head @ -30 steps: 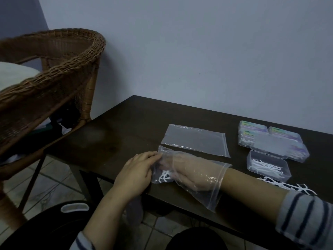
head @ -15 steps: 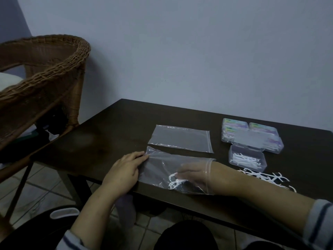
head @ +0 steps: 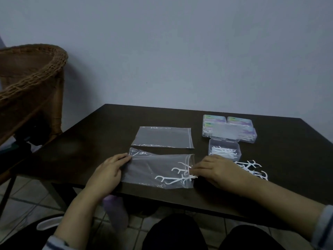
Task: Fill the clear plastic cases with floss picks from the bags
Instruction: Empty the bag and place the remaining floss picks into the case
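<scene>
A clear zip bag (head: 153, 168) lies flat near the table's front edge. My left hand (head: 108, 170) presses down on the bag's closed left end. My right hand (head: 214, 170) is at the bag's open right end, fingertips pinching white floss picks (head: 177, 175) that are partly out of the mouth. An open clear case (head: 224, 149) holding several picks stands just behind my right hand. Loose picks (head: 252, 168) lie on the table to the right of that hand.
An empty zip bag (head: 163, 137) lies flat behind the first one. Closed filled cases (head: 229, 128) are grouped at the back right. The dark table (head: 90, 141) ends just below my hands. A wicker chair (head: 30, 83) stands to the left.
My right hand has drawn out of the bag to its open end, dragging the floss picks toward the mouth. The left hand stays on the bag's closed end.
</scene>
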